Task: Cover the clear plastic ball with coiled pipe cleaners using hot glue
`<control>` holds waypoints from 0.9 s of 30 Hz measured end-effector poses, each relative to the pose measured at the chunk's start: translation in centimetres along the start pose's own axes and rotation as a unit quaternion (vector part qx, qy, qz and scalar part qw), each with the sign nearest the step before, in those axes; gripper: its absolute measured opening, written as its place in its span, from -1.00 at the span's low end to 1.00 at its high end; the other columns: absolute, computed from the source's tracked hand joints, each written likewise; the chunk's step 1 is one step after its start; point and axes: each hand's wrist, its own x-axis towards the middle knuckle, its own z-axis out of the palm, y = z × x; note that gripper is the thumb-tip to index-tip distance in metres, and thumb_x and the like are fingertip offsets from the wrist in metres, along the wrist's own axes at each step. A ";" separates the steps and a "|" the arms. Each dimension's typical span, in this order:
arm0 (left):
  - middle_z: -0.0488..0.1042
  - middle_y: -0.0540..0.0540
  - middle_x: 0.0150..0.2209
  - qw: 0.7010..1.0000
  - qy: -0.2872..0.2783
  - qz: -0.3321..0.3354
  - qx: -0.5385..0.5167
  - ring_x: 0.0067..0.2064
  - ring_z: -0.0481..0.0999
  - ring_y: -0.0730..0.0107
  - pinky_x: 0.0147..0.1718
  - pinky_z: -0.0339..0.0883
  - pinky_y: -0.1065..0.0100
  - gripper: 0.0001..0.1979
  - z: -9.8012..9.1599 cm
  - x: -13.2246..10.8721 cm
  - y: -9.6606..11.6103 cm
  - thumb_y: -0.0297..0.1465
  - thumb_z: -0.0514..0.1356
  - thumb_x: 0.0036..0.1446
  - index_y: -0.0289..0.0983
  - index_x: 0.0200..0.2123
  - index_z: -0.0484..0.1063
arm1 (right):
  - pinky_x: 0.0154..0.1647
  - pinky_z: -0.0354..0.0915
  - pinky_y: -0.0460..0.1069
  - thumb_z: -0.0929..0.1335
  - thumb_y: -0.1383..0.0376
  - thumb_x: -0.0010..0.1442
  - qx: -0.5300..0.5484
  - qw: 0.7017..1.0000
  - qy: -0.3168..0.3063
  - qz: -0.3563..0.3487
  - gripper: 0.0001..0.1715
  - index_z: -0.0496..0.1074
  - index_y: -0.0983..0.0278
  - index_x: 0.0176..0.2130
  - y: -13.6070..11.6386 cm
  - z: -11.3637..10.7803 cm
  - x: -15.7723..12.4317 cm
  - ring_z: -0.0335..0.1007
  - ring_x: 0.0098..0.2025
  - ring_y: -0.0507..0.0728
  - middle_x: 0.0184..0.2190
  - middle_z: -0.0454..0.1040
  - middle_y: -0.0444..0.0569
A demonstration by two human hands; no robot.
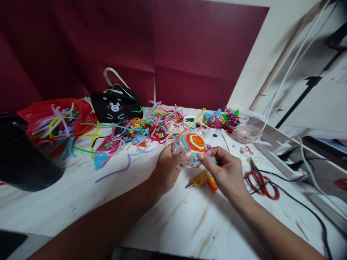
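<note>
A clear plastic ball point(177, 146) trimmed with fuzzy pipe cleaners is held up over the table. On its face sits an orange coil point(197, 142) with a pale ring, edged in pink and blue. My left hand point(168, 167) is closed around the ball's left side, thumb on the front. My right hand point(226, 171) pinches a light blue pipe cleaner point(213, 159) against the ball's lower right edge; the fingertips partly hide it. Below the ball lies a yellow glue gun point(201, 179), its metal nozzle pointing left. Orange-handled scissors point(262, 184) rest right of my right hand.
Loose pipe cleaners point(159, 124) are heaped at the back, with more in a red bag point(88, 110). A black bag point(116, 108), a black container point(28, 155), decorated ornaments point(214, 119) and a clear plastic dome point(248, 133) stand around. A black cable point(303, 206) crosses the right side.
</note>
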 end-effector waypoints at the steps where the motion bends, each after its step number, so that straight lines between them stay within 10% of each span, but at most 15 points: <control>1: 0.60 -0.16 -0.14 1.000 -0.002 -0.003 0.000 -0.04 0.56 0.15 -0.03 0.36 0.19 -0.59 0.1 0.0 0.0 -0.42 0.36 -0.05 -0.29 -0.07 0.47 | -0.59 0.11 -0.11 0.49 0.05 0.03 -0.001 1.000 0.000 0.003 -0.65 0.45 0.27 -0.45 0.0 0.0 0.0 0.11 -0.58 -0.02 -0.60 0.33 -0.17; 27: 0.59 -0.11 -0.18 0.997 0.071 -0.022 0.004 -0.06 0.56 0.18 -0.15 0.42 0.28 -0.66 0.1 -0.1 -0.1 -0.45 0.30 -0.01 -0.20 -0.10 0.46 | -0.56 0.10 -0.08 0.54 0.12 -0.07 0.074 0.995 -0.009 0.059 -0.69 0.48 0.26 -0.45 0.8 -0.3 -0.2 0.13 -0.57 -0.01 -0.62 0.35 -0.17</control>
